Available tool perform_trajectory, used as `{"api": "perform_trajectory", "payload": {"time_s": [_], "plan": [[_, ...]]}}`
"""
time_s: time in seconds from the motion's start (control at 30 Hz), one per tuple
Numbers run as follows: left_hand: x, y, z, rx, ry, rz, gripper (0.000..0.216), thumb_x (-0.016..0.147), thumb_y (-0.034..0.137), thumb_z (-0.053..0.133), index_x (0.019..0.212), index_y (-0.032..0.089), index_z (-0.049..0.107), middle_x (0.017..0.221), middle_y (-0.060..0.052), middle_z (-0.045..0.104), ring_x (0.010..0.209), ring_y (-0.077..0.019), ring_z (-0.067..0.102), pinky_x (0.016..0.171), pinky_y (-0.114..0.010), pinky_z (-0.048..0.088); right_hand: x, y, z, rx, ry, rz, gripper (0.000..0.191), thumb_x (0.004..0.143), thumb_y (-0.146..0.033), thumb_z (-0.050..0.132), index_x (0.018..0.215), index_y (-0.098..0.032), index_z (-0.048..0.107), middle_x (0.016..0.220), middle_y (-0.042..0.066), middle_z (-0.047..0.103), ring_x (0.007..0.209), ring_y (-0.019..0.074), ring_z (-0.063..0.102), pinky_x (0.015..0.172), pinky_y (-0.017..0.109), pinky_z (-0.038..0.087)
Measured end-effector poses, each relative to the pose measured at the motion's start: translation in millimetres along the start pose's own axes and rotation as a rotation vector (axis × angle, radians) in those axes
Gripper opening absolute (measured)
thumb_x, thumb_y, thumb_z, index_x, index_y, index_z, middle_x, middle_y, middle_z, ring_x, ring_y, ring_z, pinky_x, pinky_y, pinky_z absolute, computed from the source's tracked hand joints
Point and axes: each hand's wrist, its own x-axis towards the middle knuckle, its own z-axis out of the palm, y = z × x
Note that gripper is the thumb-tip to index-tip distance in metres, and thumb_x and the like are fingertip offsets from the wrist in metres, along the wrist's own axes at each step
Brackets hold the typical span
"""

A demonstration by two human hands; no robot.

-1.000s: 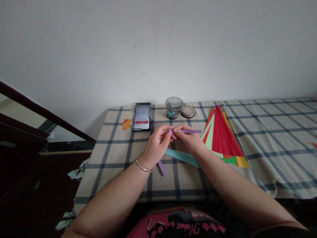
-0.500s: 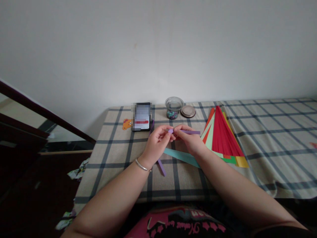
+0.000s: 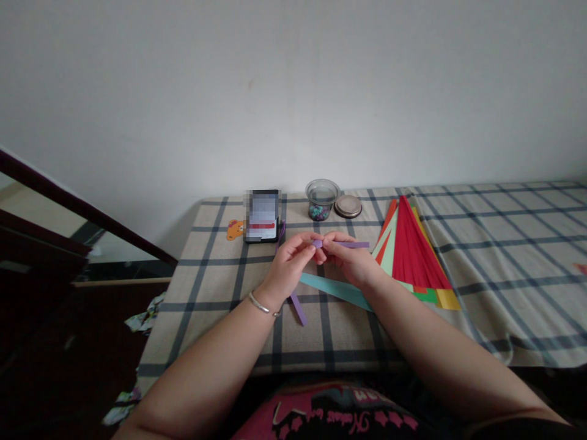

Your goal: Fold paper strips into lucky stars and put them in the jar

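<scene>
Between both hands is a purple paper strip [image 3: 353,244], its left end folded into a small flat knot that shows between the fingertips. My left hand [image 3: 293,260] pinches the folded end with thumb and fingers. My right hand [image 3: 351,253] pinches the strip just right of the fold, and the loose tail sticks out past its knuckles. Beneath my hands lie a light blue paper strip [image 3: 334,290] and another purple strip [image 3: 298,308], partly hidden by the left hand and wrist.
A phone [image 3: 262,215] rests at the back left beside an orange bear cutout [image 3: 235,230]. Behind my hands stands a clear jar [image 3: 322,198] with small coloured pieces, its lid [image 3: 348,206] next to it. Fanned coloured paper strips [image 3: 415,250] lie rightward on the checked tablecloth [image 3: 220,293].
Both hands stay nearly in place, with a slight shift of the fingers round the folded end. The strip's tail tilts and moves a touch left.
</scene>
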Motion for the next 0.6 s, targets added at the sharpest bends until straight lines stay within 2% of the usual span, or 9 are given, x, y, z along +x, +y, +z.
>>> {"api": "perform_trajectory", "payload": {"time_s": [0.13,0.37,0.6], "plan": [[-0.2,-0.8,-0.2,-0.04,-0.011,-0.008,0.02,0.083,0.03,0.061,0.098,0.018,0.066,0.071,-0.001,0.065,0.068,-0.012,0.061,0.071,-0.027,0.05,-0.3,-0.9,0.8,0.03,-0.031,0.008,0.023,0.07,-0.042,0.077,0.071,-0.021,0.068,0.062,-0.003,0.065,0.061,0.0117,0.057,0.061,0.025,0.043],[0.5,-4.2,-1.9,-0.036,-0.026,-0.022,0.02,0.084,0.032,0.06,0.096,0.018,0.069,0.069,-0.001,0.064,0.067,-0.0122,0.06,0.074,-0.028,0.051,-1.0,-1.8,2.8,0.005,0.002,-0.001,0.026,0.062,-0.04,0.082,0.072,-0.021,0.068,0.063,-0.003,0.065,0.061,0.0118,0.057,0.061,0.026,0.043],[0.1,-3.9,-2.7,0.102,-0.031,0.042,0.022,0.087,0.031,0.057,0.099,0.018,0.071,0.069,0.0,0.064,0.068,-0.0121,0.059,0.075,-0.027,0.049,0.0,-2.7,3.3,-0.027,-0.032,-0.014,0.026,0.064,-0.039,0.081,0.073,-0.019,0.066,0.06,-0.004,0.061,0.057,0.0098,0.052,0.059,0.024,0.041]]}}
